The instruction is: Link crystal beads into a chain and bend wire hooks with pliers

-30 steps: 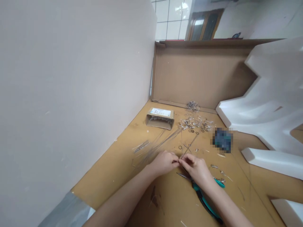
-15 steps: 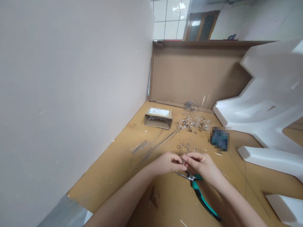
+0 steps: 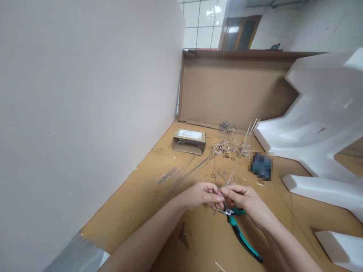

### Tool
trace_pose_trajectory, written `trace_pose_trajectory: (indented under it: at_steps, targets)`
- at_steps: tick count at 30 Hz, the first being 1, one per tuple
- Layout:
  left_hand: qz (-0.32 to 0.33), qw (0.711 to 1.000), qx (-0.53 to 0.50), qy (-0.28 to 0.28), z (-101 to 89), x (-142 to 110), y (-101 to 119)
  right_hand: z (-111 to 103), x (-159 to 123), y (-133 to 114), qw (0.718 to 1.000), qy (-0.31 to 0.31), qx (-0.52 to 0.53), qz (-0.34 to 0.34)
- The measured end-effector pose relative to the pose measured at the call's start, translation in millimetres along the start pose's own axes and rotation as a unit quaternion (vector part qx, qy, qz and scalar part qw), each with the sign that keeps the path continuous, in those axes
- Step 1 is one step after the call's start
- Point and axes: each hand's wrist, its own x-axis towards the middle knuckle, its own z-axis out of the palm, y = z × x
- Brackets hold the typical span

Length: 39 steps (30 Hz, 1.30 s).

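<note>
My left hand [image 3: 202,195] and my right hand [image 3: 242,196] meet over the cardboard-covered work surface, fingertips close together. Between thumb and fingers, both pinch a few thin metal wires [image 3: 236,162]. The wires' long ends slant up and away to the right, while short ends stick out below my fingers. Beneath my hands lie pliers [image 3: 239,233] with green and black handles, their jaws partly hidden by my fingers. Just beyond my fingertips are a small dark ring [image 3: 213,176] and a few tiny metal pieces [image 3: 224,173].
A small open carton [image 3: 189,146] holds metal bits. Beside it lie a heap of small shiny metal parts [image 3: 225,146] and a bundle of long wires [image 3: 195,166]. White foam packing [image 3: 320,113] stands at right, near a pixelated dark object [image 3: 261,166]. A cardboard wall [image 3: 232,90] rises behind.
The wires have swung up between my fingers, so their long ends now point away to the right. My hands have shifted slightly, uncovering more of the pliers.
</note>
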Motion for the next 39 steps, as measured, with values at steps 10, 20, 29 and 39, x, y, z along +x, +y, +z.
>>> trace_pose_trajectory:
  at_steps: [10, 20, 29, 39]
  targets:
    - [0.024, 0.998, -0.007, 0.060, -1.0, 3.6, -6.1, -17.6, -23.3, 24.5, 0.958, 0.102, -0.263, -0.042]
    - [0.055, 0.994, -0.055, 0.081, -6.7, 10.8, -14.6, -19.5, -64.6, 62.9, 0.804, 0.047, -0.590, -0.065]
    - [0.046, 0.999, -0.008, 0.028, 7.4, 9.0, -17.0, -5.4, -36.4, 18.0, 0.969, 0.169, -0.171, -0.058]
    - [-0.024, 0.884, 0.437, 0.167, -21.7, -0.7, 21.4, 16.0, -19.9, 27.9, 0.956, 0.185, 0.228, 0.027]
